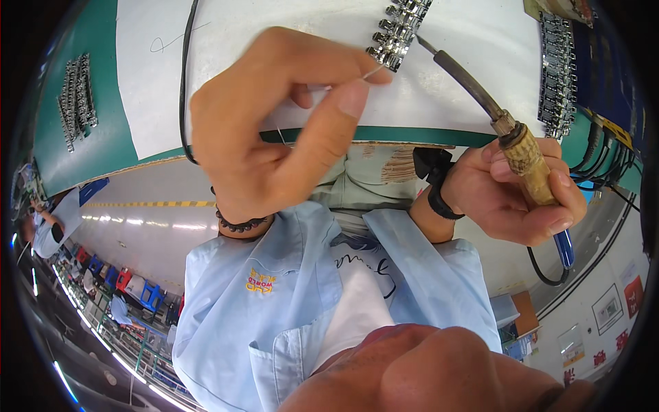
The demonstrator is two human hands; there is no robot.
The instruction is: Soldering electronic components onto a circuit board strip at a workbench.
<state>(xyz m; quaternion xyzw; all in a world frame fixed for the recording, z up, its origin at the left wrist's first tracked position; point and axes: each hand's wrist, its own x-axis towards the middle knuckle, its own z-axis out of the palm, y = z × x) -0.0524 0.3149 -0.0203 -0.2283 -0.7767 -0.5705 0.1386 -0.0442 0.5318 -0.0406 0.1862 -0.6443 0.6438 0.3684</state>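
My left hand [264,130], with a dark bead bracelet at its wrist, pinches a thin solder wire [373,71] between thumb and index finger. The wire's end meets the near end of a row of shiny metal connectors [398,34], and my fingertips are right beside it. In my right hand [508,199] is a soldering iron [473,86], gripped by its worn yellowish handle. Its dark tip points up and left, close to the row's right side; whether it touches cannot be made out. A blue sleeve and black cord trail from the handle.
White paper [473,103] covers much of the green table [103,147]. Short connector rows [77,99] lie at the left, a longer row [557,75] at the right. A black cable [185,89] crosses the paper; several cables [604,154] bunch at the right edge.
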